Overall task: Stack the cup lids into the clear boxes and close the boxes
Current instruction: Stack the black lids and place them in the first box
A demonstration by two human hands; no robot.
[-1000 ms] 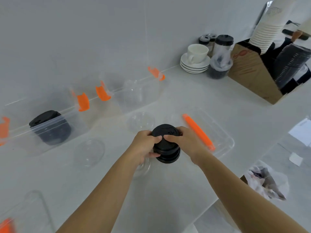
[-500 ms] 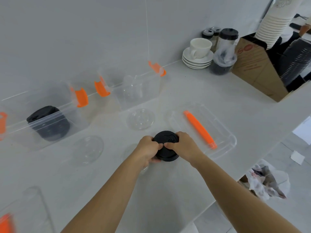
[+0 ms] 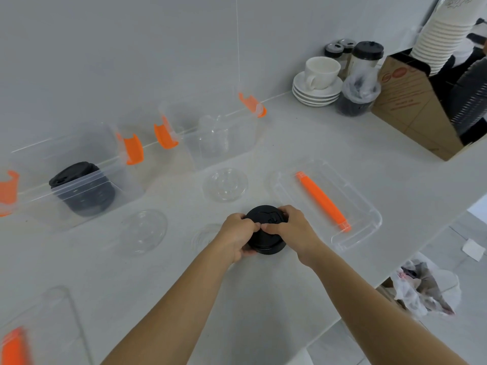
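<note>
A short stack of black cup lids [image 3: 266, 233] rests on the white counter [image 3: 263, 299], gripped from both sides by my left hand [image 3: 237, 237] and my right hand [image 3: 292, 230]. At the back left, a clear box with orange clips [image 3: 79, 177] holds another stack of black lids [image 3: 81, 191]. Beside it, a second clear box [image 3: 218, 135] holds clear lids. Loose clear lids lie on the counter: one [image 3: 225, 184] beyond my hands, one [image 3: 143, 230] to the left, one [image 3: 204, 237] partly hidden by my left hand.
A clear box lid with an orange handle [image 3: 326, 204] lies right of my hands; another [image 3: 34, 330] is at the lower left. At the back right stand a white cup on saucers [image 3: 319, 80], jars, a cardboard holder [image 3: 413, 106] and stacked paper cups. The counter edge runs along the right.
The black lid stack has been lowered onto the counter, and both hands have stayed closed around it.
</note>
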